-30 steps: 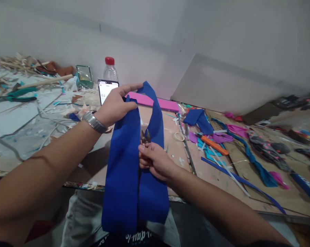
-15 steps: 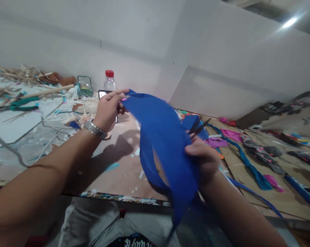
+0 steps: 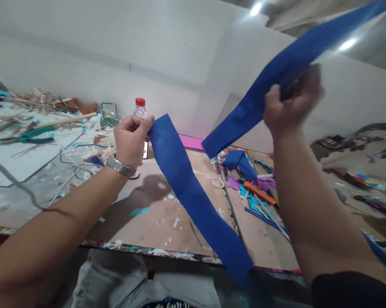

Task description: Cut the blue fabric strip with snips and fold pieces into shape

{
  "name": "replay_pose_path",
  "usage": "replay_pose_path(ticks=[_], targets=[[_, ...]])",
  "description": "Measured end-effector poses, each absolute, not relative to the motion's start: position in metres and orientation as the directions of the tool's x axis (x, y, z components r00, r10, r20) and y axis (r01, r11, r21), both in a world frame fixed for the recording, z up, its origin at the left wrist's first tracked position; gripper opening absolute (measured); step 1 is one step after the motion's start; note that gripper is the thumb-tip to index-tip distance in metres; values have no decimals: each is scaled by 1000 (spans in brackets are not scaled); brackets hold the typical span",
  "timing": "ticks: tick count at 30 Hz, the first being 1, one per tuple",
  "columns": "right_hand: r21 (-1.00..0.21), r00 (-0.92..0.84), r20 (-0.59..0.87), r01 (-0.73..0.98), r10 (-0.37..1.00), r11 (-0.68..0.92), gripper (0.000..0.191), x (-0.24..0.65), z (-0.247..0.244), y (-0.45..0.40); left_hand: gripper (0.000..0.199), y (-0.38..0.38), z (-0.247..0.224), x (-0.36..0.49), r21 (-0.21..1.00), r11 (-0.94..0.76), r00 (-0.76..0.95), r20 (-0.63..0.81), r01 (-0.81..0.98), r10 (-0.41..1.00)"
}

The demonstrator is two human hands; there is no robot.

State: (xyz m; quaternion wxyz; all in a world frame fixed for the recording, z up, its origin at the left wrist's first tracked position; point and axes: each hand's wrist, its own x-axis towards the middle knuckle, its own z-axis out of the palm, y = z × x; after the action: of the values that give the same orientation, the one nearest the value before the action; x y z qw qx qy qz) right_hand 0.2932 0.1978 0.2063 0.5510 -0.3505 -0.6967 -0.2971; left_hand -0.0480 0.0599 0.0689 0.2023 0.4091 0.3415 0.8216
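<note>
My left hand [image 3: 133, 134] pinches the upper end of a long blue strip [image 3: 193, 188], thumb against fingers. This strip is thin and wavy-edged, and it slants down to the right past the table's front edge. Up on the right, my right hand [image 3: 290, 102] is closed on a second blue strip [image 3: 247, 107], which runs from above the table toward the upper right corner. A dark object [image 3: 293, 87], blurred and partly hidden, also sits in the right hand. Its shape is not clear now; scissor blades showed at this hand earlier.
An orange utility knife [image 3: 260, 192] lies among coloured scraps on the table [image 3: 141, 231]. At the left are green-handled pliers [image 3: 35, 136], thin wooden sticks [image 3: 35, 102] and a grey cable [image 3: 22, 188]. Behind my left hand stand a red-capped bottle [image 3: 140, 105] and a phone [image 3: 145, 150].
My right hand has swung up and to the right with one blue strip. The blue pieces, bunched together before, are now apart. My left hand stays nearly in place.
</note>
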Motion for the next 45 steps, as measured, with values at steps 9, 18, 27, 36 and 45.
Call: replay_pose_path(ticks=[9,18,27,36,45], targets=[[29,-511,576,793,638,609,35,184,104,233,27,55,60,-42,814,-539,-311,581,216,752],[-91,-589,289,768,755,634,31,163,3,253,7,49,42,-35,379,-539,271,568,752,777],[-182,-640,205,718,740,671,47,181,-17,196,2,52,41,-40,289,-468,201,632,835,748],[-367,-564,242,700,790,612,42,204,-13,158,7,52,47,-41,454,-494,104,650,741,753],[-992,-757,-68,120,650,37,64,190,26,61,18,49,82,-51,748,-544,-183,637,381,748]])
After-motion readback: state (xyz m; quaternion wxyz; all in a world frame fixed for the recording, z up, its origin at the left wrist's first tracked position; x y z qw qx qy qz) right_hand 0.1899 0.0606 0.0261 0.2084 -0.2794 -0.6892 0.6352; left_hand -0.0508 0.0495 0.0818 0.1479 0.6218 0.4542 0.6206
